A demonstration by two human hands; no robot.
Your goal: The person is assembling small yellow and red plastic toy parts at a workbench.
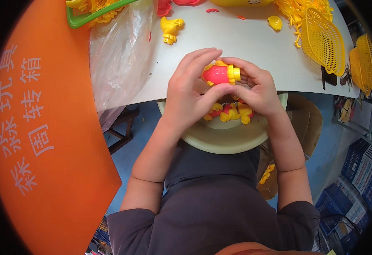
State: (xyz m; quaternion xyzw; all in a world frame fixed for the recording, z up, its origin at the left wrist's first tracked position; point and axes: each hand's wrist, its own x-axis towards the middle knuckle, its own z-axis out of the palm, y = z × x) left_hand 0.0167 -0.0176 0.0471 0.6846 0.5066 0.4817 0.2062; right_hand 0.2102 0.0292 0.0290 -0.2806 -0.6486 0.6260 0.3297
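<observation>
Between my two hands, above the table's near edge, is a red and yellow plastic toy figure (216, 75) with a yellow ring-shaped end pointing right. My left hand (189, 87) curves round its left side, thumb along the bottom. My right hand (257, 85) closes in from the right, its fingers behind the yellow end and its thumb meeting the left one. Below them a cream basin (224, 146) rests over my lap. Several similar red and yellow toy figures (232, 113) lie in it. A yellow toy part (170, 29) sits on the white table (237, 40) beyond my left hand.
A yellow mesh basket (323, 42) leans at the table's right, beside heaped yellow parts (298, 15). Clear plastic sheeting (120, 55) drapes by an orange panel (54, 127) on the left. A green-rimmed tray (77, 20) stands far left; a cardboard box (307, 123) is right of the basin.
</observation>
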